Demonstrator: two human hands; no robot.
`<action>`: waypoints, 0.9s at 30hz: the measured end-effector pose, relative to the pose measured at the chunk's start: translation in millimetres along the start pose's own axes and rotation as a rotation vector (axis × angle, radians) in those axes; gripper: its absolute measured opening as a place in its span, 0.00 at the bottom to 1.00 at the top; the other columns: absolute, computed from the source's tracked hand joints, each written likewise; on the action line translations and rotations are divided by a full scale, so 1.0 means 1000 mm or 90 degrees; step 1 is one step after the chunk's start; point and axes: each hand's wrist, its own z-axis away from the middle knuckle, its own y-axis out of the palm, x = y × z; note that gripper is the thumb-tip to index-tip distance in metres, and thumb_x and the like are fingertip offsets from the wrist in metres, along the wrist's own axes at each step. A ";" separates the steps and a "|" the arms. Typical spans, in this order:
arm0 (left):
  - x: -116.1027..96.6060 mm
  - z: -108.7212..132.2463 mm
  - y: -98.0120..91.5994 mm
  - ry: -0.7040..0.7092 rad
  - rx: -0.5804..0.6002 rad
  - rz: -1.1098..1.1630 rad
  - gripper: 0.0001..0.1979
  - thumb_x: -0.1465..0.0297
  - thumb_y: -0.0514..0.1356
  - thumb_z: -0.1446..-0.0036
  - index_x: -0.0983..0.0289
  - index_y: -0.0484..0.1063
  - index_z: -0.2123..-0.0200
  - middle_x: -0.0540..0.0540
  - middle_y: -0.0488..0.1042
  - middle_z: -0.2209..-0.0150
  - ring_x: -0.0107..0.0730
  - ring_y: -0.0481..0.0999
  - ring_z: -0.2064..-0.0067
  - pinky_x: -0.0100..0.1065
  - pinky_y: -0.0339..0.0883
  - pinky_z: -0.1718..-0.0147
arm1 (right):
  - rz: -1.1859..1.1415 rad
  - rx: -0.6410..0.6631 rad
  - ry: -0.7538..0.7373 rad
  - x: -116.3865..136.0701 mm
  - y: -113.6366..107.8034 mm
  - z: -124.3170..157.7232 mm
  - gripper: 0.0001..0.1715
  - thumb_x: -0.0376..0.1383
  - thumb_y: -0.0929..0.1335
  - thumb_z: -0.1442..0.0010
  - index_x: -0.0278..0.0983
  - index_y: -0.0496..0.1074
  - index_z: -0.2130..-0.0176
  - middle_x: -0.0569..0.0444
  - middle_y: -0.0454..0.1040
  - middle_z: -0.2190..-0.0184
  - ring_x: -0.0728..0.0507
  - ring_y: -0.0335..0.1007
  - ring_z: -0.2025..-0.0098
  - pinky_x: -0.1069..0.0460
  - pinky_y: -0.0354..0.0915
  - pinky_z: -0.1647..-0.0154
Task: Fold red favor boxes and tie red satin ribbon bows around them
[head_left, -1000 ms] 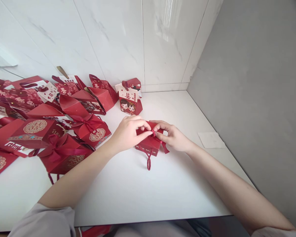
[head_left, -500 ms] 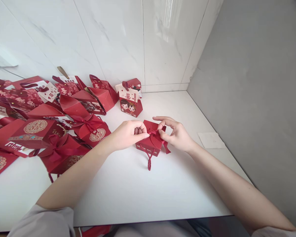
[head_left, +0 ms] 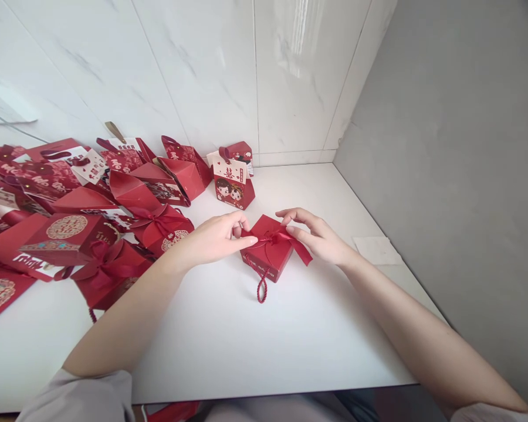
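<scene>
A small red gift box [head_left: 270,258] stands on the white table between my hands, with a twisted red cord handle [head_left: 262,288] hanging down its front. Across its top lies a red satin ribbon [head_left: 275,237], knotted in the middle. My left hand [head_left: 224,234] pinches the ribbon's left part between thumb and fingers. On the other side, my right hand [head_left: 310,233] has its thumb and fingertips closed on the ribbon's right loop. One ribbon tail hangs loose over the box's right edge.
Many red gift boxes crowd the left of the table, among them a box with a round gold emblem [head_left: 66,234]. Near the tiled wall stands a box with two cartoon faces [head_left: 232,184]. A flat white square [head_left: 377,250] lies by the grey wall at right.
My left hand has drawn a little to the left with the ribbon, which is now stretched across the box top. The box has turned slightly, and the cord handle has shifted.
</scene>
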 end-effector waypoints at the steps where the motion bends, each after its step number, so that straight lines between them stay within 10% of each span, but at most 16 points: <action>1: 0.001 -0.001 0.001 0.006 -0.020 -0.007 0.20 0.50 0.59 0.46 0.58 0.70 0.58 0.51 0.72 0.62 0.33 0.70 0.65 0.32 0.63 0.69 | -0.026 0.002 0.003 -0.001 0.001 0.000 0.10 0.41 0.62 0.34 0.41 0.69 0.57 0.50 0.68 0.43 0.40 0.66 0.43 0.43 0.62 0.46; 5: 0.001 -0.002 0.003 0.058 -0.043 -0.031 0.21 0.50 0.60 0.47 0.57 0.71 0.58 0.54 0.69 0.50 0.37 0.71 0.56 0.35 0.64 0.60 | -0.076 0.019 -0.012 -0.005 0.006 -0.001 0.16 0.46 0.61 0.33 0.42 0.69 0.53 0.49 0.66 0.42 0.41 0.64 0.41 0.45 0.62 0.44; 9: -0.001 -0.002 -0.003 0.089 -0.009 -0.040 0.21 0.50 0.58 0.44 0.63 0.67 0.73 0.52 0.71 0.61 0.32 0.70 0.64 0.33 0.62 0.66 | -0.048 0.030 -0.078 -0.006 0.007 0.000 0.15 0.46 0.62 0.33 0.43 0.70 0.53 0.49 0.67 0.43 0.42 0.63 0.40 0.44 0.61 0.40; 14: -0.012 0.003 -0.006 0.221 -0.018 0.046 0.14 0.59 0.56 0.39 0.61 0.72 0.70 0.51 0.71 0.65 0.31 0.71 0.61 0.32 0.64 0.60 | 0.081 0.017 -0.187 -0.001 0.009 0.003 0.23 0.44 0.71 0.41 0.45 0.69 0.47 0.48 0.62 0.38 0.37 0.53 0.34 0.39 0.54 0.35; 18: -0.016 0.008 -0.006 0.336 0.068 0.098 0.08 0.63 0.60 0.41 0.61 0.74 0.68 0.52 0.72 0.60 0.30 0.72 0.59 0.32 0.66 0.56 | 0.115 -0.015 -0.261 0.004 0.015 0.003 0.07 0.37 0.70 0.40 0.44 0.75 0.58 0.51 0.66 0.41 0.38 0.56 0.35 0.39 0.55 0.35; 27: -0.004 -0.006 0.007 0.228 0.015 0.019 0.15 0.59 0.62 0.45 0.60 0.70 0.58 0.54 0.70 0.57 0.36 0.68 0.54 0.38 0.64 0.54 | 0.060 0.011 -0.230 0.009 0.011 0.007 0.06 0.30 0.68 0.43 0.42 0.71 0.66 0.51 0.65 0.40 0.37 0.53 0.34 0.37 0.56 0.37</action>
